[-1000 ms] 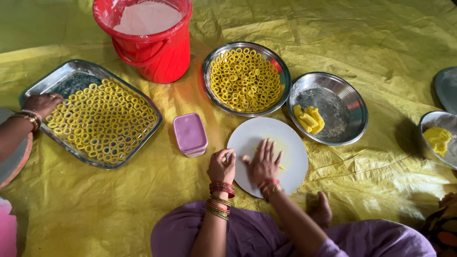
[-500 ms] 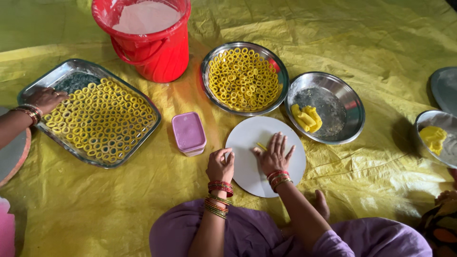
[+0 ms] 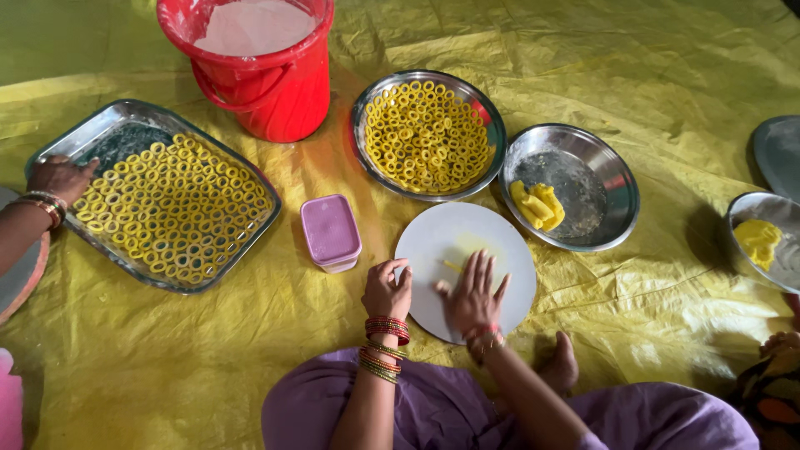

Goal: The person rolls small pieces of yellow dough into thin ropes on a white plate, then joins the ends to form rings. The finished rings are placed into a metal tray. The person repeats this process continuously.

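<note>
The right hand (image 3: 473, 293) lies flat, fingers spread and grasping nothing, pressing a thin yellow dough strip (image 3: 452, 267) on the white round plate (image 3: 492, 242) at lower centre. Too much pressure could snap or smear the strip, I'd judge. The left hand (image 3: 387, 290), loosely curled and holding nothing, rests at the plate's left edge, near the small pink box (image 3: 331, 232).

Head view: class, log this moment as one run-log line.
right hand: flat on white plate, over yellow dough strip | left hand: at plate edge | nearby: pink box, ring tray
</note>
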